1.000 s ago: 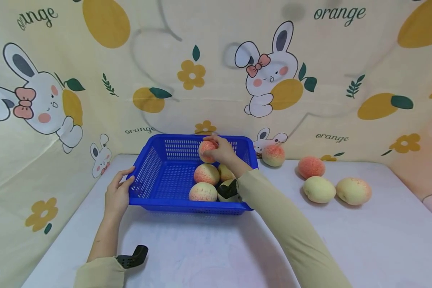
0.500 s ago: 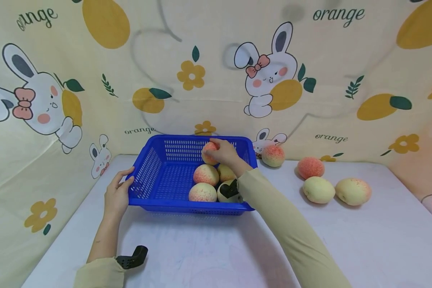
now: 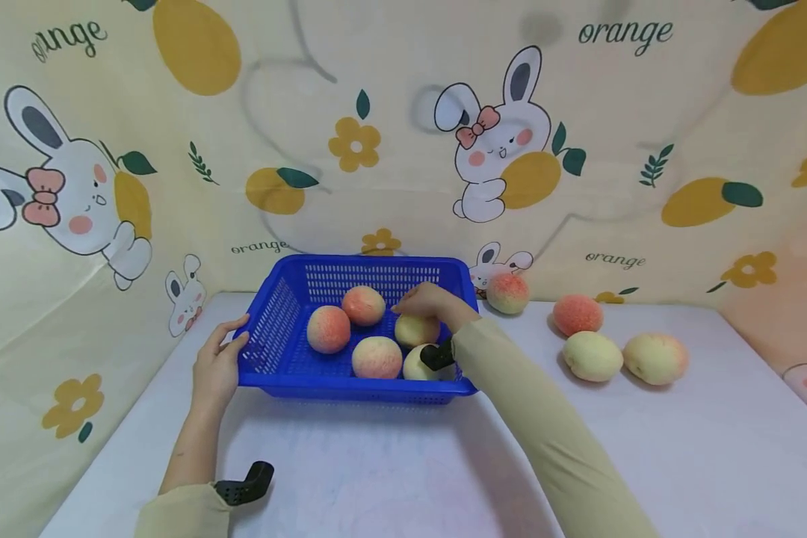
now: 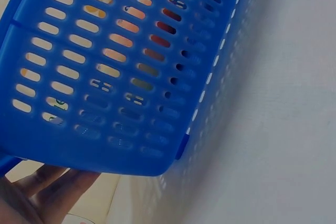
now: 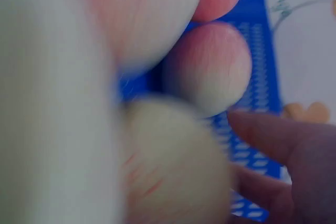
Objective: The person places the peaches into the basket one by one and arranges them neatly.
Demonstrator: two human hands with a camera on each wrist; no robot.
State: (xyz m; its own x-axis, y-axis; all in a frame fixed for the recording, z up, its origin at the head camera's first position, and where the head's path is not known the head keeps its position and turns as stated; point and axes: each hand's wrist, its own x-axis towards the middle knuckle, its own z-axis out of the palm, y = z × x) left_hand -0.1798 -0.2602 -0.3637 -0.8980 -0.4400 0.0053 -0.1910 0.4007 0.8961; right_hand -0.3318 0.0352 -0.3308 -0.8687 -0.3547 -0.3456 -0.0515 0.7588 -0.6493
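Observation:
A blue plastic basket (image 3: 359,385) stands on the table with several peaches in it. My left hand (image 3: 217,366) grips its left end by the rim; in the left wrist view the fingers (image 4: 68,187) show below the basket wall. Inside the basket's right half is my right hand (image 3: 433,300), holding nothing, above a yellowish peach (image 3: 415,331). A red-topped peach (image 3: 363,306) lies by the back wall, left of the fingertips. Another blushed peach (image 3: 328,329) sits left of it. Two paler ones, a speckled peach (image 3: 377,359) and a partly hidden peach (image 3: 418,365), lie along the front.
Right of the basket, a red peach (image 3: 577,314), a pale peach (image 3: 592,356) and a yellow-pink peach (image 3: 656,359) lie grouped on the white table (image 3: 390,463). One more peach (image 3: 507,293) rests by the basket's back right corner. A printed cloth (image 3: 376,90) hangs behind.
My right hand has let go of the red-topped peach, which is now lower and further left by the back wall. The blushed peach has shifted left. My left hand stays on the basket.

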